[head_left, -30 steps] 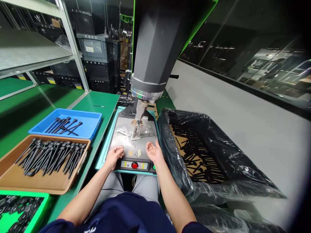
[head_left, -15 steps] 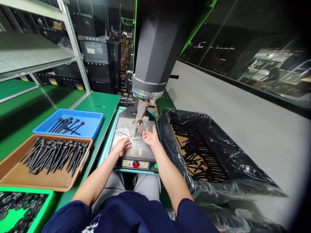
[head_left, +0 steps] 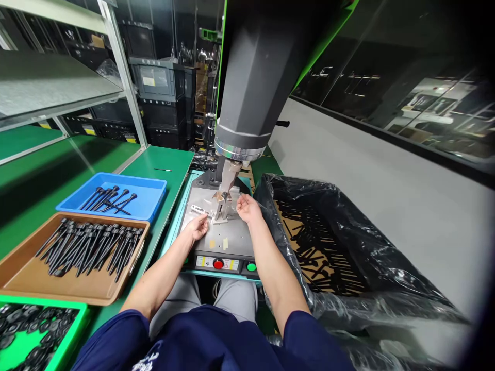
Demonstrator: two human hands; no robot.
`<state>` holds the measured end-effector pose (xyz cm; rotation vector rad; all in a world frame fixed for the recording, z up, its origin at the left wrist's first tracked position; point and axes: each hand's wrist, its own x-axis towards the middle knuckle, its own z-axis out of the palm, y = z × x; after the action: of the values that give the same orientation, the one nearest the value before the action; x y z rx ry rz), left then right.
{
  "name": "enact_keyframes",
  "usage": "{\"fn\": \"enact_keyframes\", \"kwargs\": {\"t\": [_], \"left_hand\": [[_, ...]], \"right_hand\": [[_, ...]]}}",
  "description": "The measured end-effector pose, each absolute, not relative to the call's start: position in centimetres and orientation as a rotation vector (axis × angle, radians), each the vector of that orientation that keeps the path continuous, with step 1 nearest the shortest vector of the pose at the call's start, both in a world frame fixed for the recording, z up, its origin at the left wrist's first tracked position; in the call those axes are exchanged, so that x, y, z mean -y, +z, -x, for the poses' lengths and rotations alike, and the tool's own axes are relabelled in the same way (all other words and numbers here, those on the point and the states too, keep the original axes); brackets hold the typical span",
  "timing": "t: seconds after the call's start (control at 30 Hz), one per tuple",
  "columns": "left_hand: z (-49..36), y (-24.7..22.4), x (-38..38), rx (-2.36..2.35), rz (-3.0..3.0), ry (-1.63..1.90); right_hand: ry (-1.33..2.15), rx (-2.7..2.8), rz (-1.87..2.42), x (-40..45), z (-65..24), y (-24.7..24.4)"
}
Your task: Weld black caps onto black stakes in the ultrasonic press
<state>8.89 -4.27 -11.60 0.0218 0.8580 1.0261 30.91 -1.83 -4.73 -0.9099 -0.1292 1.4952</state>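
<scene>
On the grey metal base plate [head_left: 201, 243] of a press-like machine stands a small upright metal fixture [head_left: 220, 210]. A black part [head_left: 225, 196] sits at its top, just below the machine's metal horn [head_left: 229, 176]. My left hand [head_left: 197, 227] is closed in a pinch at the fixture's left side. Beside its fingertips lies a pale slotted bracket [head_left: 198, 209]. My right hand [head_left: 248, 208] is raised right of the fixture, its fingers curled and pinched together. What either hand holds, if anything, is too small to make out. Clear film-like scraps lie around the fixture.
Left are a blue tray [head_left: 154, 191] and a brown tray [head_left: 23, 278] with black rod-shaped parts, plus a green tray [head_left: 73, 330] of black rings. A plastic-lined bin [head_left: 266, 226] of black rods stands right. Red [head_left: 218, 264] and green [head_left: 251, 267] buttons line the machine's front.
My right hand has gone from open, fingers spread, to curled and pinched, and moved slightly up and right. My left fingers have closed more tightly beside the fixture. The view has shifted slightly.
</scene>
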Motion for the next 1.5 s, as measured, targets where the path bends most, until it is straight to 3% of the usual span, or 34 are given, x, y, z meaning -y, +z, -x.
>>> {"fn": "enact_keyframes", "kwargs": {"t": [0.47, 1.5], "left_hand": [[-3.5, -9.6, 6.9, -0.752, -0.257, 1.339], [-0.9, -10.4, 9.2, -0.63, -0.498, 1.708]], "right_hand": [[1.427, 0.289, 0.898, 4.3, -32.3, -6.5], [1.23, 0.499, 1.0, 0.3, -29.4, -3.7]]}}
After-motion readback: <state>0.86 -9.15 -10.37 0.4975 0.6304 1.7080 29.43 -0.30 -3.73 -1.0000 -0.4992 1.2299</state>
